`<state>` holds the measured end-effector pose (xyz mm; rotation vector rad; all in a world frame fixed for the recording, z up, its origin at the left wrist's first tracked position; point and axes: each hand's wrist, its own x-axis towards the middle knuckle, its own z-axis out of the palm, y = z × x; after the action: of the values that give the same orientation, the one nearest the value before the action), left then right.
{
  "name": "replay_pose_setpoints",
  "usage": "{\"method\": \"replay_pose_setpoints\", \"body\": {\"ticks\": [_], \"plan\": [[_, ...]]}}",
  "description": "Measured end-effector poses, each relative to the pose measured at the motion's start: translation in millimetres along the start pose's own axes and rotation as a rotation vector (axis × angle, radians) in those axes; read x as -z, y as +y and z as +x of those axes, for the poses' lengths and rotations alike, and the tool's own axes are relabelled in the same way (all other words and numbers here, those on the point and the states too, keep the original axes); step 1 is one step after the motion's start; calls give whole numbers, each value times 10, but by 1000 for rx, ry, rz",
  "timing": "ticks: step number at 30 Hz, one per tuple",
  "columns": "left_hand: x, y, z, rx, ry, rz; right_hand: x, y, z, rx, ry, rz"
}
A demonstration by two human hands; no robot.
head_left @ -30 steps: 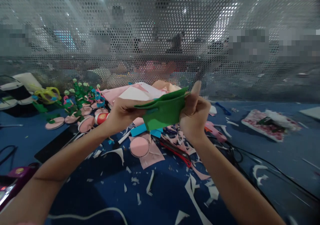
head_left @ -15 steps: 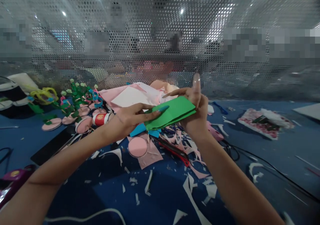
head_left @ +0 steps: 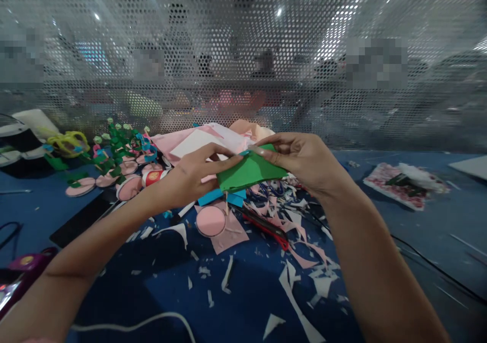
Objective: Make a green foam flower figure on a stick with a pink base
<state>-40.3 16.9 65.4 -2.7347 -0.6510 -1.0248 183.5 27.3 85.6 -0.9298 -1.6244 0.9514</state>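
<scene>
A folded sheet of green paper (head_left: 253, 171) is held up above the table between both hands. My left hand (head_left: 200, 173) pinches its left side, thumb on the top face near the upper edge. My right hand (head_left: 294, 160) grips the upper right edge, its thumb and fingers closed on the paper close to the left thumb. Under the paper lie blue paper pieces (head_left: 211, 197), a pink disc (head_left: 211, 221) on a pink paper square (head_left: 234, 236), and a red-and-black cutter (head_left: 266, 226).
Small paper flowers (head_left: 122, 137) on pink round bases stand at the left, by a yellow tape roll (head_left: 70, 144). White and pink scraps litter the middle. A white cable (head_left: 140, 328) crosses the front. A perforated metal screen (head_left: 228, 54) rises behind the table (head_left: 190, 292).
My right hand has moved from the paper's right end to its upper edge, thumb now pressed on top beside the left thumb. The left hand keeps its hold.
</scene>
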Motion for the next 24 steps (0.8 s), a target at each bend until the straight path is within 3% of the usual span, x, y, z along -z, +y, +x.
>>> {"method": "replay_pose_setpoints", "body": {"ticks": [3, 7, 9, 11, 13, 15, 19, 24], "plan": [[-13, 19, 9, -132, 37, 33, -26, 21, 5, -59, 53, 111], [-4, 53, -27, -262, 217, 120, -85, -14, -24, -188, -7, 173], [11, 65, -38, -138, 300, 59, -110, -29, -40, -224, -69, 137], [23, 67, -28, 112, 377, -48, -124, -28, -48, -220, -123, 110], [28, 60, -3, 355, 432, -191, -127, -16, -49, -124, -128, 75], [25, 53, 23, 492, 456, -356, -133, -6, -51, 38, -52, -38], [13, 61, 45, 527, 457, -540, -201, -18, -73, 257, 111, -142], [10, 80, 50, 490, 478, -545, -330, -36, -113, 259, 174, 19]]}}
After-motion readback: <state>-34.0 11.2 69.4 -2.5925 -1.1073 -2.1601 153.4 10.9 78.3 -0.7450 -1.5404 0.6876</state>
